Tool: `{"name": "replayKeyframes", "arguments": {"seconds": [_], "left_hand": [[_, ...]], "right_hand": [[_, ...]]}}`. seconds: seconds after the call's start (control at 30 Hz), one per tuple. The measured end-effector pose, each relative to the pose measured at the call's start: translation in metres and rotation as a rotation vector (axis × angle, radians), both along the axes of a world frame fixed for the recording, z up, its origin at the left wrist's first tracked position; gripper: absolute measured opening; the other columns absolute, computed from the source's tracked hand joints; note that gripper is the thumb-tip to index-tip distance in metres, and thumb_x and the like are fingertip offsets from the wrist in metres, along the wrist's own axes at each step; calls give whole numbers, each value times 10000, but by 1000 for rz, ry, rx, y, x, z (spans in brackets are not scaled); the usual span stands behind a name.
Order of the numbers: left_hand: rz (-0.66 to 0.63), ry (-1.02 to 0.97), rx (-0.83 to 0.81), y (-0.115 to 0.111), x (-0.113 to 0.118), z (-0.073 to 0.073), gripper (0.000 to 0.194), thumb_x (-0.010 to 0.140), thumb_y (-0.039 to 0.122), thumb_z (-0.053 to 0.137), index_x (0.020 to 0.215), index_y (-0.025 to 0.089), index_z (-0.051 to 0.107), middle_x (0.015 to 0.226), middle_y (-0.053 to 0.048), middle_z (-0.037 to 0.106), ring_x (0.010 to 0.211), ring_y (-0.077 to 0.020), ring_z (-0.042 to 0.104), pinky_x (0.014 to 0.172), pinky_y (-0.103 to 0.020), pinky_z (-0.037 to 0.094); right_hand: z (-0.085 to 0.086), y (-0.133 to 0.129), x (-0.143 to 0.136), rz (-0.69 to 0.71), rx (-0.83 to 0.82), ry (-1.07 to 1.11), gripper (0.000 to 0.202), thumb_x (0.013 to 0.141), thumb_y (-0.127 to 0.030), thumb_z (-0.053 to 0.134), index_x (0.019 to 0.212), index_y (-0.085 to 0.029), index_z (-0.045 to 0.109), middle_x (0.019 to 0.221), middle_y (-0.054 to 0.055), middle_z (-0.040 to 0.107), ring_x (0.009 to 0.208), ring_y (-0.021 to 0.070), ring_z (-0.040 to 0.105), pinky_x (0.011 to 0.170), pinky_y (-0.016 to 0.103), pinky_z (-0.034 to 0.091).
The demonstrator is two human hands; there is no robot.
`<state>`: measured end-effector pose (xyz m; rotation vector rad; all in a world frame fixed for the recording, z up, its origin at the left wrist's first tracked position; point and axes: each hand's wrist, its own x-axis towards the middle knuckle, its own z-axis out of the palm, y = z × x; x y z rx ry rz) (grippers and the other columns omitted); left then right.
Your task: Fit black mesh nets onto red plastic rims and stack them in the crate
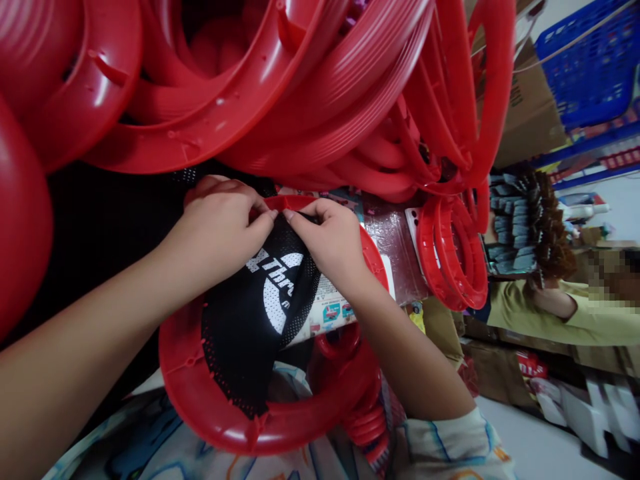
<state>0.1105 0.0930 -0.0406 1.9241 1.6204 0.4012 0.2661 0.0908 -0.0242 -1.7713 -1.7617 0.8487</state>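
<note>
A red plastic ring [193,407] lies over my lap, with a piece of black mesh fabric [240,320] stretched across part of its opening. White lettering and a round white print show on the mesh. At the ring's far rim, my left hand [225,220] pinches the mesh edge between thumb and fingers. Close beside it, my right hand [330,240] pinches the same edge, its thumb tip almost touching the left one. Along the ring's left inner rim the mesh lies against small pegs. The right part of the opening is uncovered by mesh.
Large red rings [300,113] are heaped just beyond my hands. Two smaller red rings [453,250] stand at the right on the table. A printed sheet [330,313] shows beneath the ring. Farther right are cardboard boxes [530,113], a blue basket [590,60] and a person in a yellow shirt [545,313].
</note>
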Motion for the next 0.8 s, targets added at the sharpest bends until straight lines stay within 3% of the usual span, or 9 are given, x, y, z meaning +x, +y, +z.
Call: {"name": "replayKeyframes", "arguments": {"seconds": [0.37, 0.53, 0.67, 0.8], "left_hand": [[30, -28, 5, 0, 1, -2, 343, 827, 380, 387, 880, 189, 668, 981, -154, 672, 1072, -362, 556, 959, -491, 402], [26, -14, -17, -1, 0, 6, 399, 833, 369, 382, 939, 125, 678, 955, -184, 678, 1000, -359, 581, 911, -478, 428], [41, -48, -33, -2, -1, 10, 414, 845, 384, 401, 960, 97, 677, 928, -182, 681, 972, -350, 588, 893, -462, 437], [169, -203, -90, -3, -2, 8, 438, 892, 436, 334, 936, 152, 665, 846, -116, 670, 876, -291, 619, 841, -424, 461]], "right_hand": [[6, 9, -5, 17, 45, -149, 326, 739, -270, 647, 521, -197, 417, 528, -63, 456, 541, 81, 394, 559, 262, 287], [8, 12, -8, 16, 10, -160, 306, 705, -248, 646, 515, -198, 412, 515, -61, 454, 530, 84, 389, 533, 262, 271], [10, 11, -2, 36, -5, -158, 289, 718, -298, 674, 536, -185, 480, 550, -48, 501, 550, 88, 422, 541, 262, 284], [16, 5, 10, 73, -91, -47, 205, 759, -340, 664, 666, -159, 637, 648, -18, 603, 598, 98, 489, 595, 259, 360]]}}
